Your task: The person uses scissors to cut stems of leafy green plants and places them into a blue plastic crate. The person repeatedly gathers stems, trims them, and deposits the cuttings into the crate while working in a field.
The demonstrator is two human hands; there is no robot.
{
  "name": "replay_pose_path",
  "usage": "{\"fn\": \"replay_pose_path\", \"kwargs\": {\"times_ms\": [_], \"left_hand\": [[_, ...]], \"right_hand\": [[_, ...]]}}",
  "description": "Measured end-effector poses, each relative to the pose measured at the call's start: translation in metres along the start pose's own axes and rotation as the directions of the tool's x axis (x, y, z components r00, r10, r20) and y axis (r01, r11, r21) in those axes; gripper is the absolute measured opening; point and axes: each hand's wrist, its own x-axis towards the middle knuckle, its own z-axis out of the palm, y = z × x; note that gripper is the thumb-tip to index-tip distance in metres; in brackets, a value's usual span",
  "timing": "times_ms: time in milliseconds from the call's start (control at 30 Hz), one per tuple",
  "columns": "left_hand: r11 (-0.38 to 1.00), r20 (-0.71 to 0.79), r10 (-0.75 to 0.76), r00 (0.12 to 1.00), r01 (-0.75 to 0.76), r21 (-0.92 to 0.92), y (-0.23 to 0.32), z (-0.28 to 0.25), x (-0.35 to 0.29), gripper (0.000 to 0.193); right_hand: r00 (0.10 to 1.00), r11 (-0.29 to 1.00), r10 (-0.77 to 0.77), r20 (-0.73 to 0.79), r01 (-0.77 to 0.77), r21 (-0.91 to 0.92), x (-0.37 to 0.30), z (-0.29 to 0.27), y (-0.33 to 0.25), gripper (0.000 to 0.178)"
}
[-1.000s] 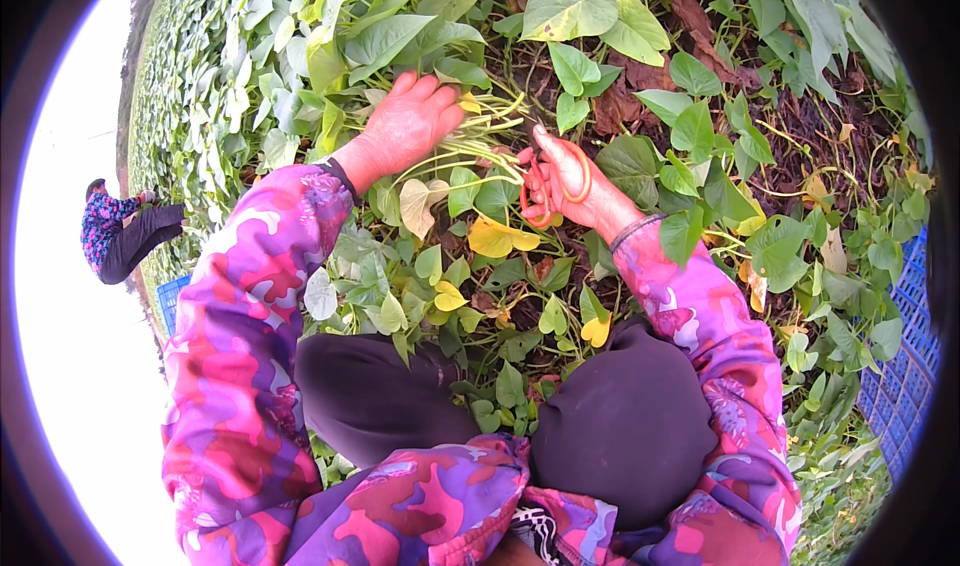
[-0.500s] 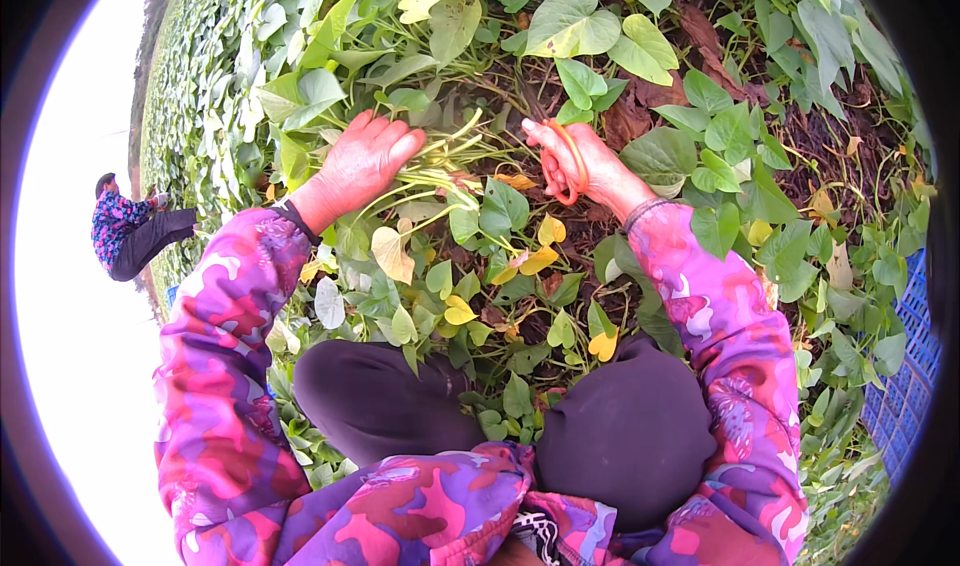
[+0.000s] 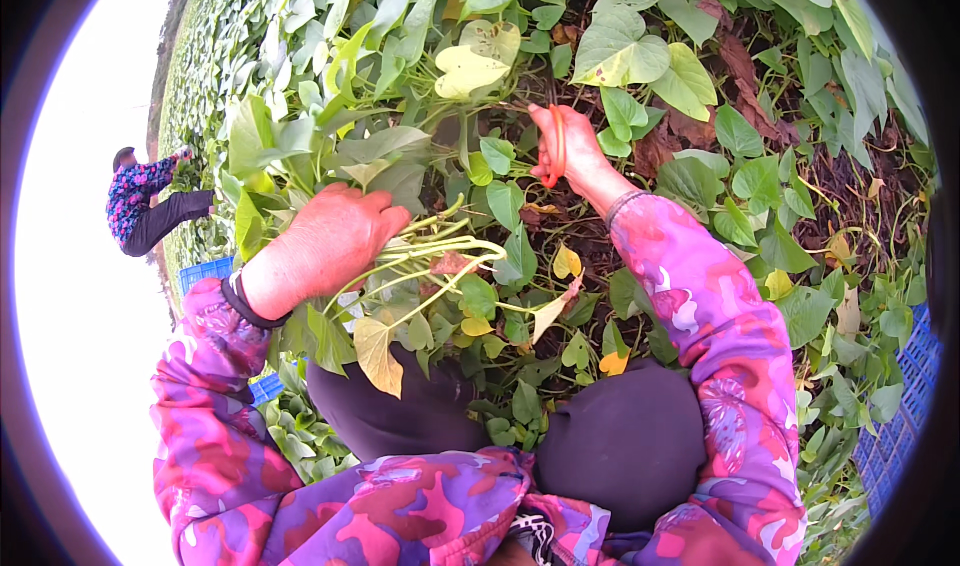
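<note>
My left hand (image 3: 318, 246) is closed around a bunch of cut green leaf stems (image 3: 430, 256), whose pale cut ends stick out to the right over my knees. My right hand (image 3: 565, 149) reaches forward into the vines and grips orange-handled scissors (image 3: 553, 146), their tip pointing into the leaves ahead. Heart-shaped green leaves (image 3: 620, 46) cover the ground in front of me, with a few yellow ones (image 3: 470, 61) among them. My sleeves are pink and purple patterned, and my dark-trousered knees (image 3: 620, 446) are bent below.
Another person (image 3: 150, 206) in a patterned jacket bends over the vines at the far left. A blue plastic crate (image 3: 205, 271) sits behind my left arm, and another blue crate (image 3: 900, 416) stands at the right edge. Dark soil and dry brown leaves (image 3: 740, 66) show at upper right.
My left hand pulled back toward me and to the left with the bunch of stems. My right hand with the scissors moved forward, deeper into the vines.
</note>
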Motion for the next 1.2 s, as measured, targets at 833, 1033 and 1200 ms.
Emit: {"fn": "replay_pose_path", "kwargs": {"times_ms": [833,1033,1200], "left_hand": [[0.717,-0.090,0.274,0.958,-0.265,-0.645,-0.040,0.071,0.166,0.043],[0.810,-0.016,0.274,0.962,-0.240,-0.536,-0.082,0.136,0.194,0.033],[0.535,0.255,0.046,0.966,0.192,-0.822,-0.091,0.131,0.137,0.060]], "right_hand": [[0.886,0.261,0.191,0.424,0.370,-0.892,-0.096,-0.016,0.086,0.034],[0.893,0.723,0.219,0.393,0.122,-0.680,-0.114,-0.048,0.089,0.028],[0.787,0.859,0.455,0.418,-0.512,0.029,-0.126,-0.045,0.073,0.046]]}}
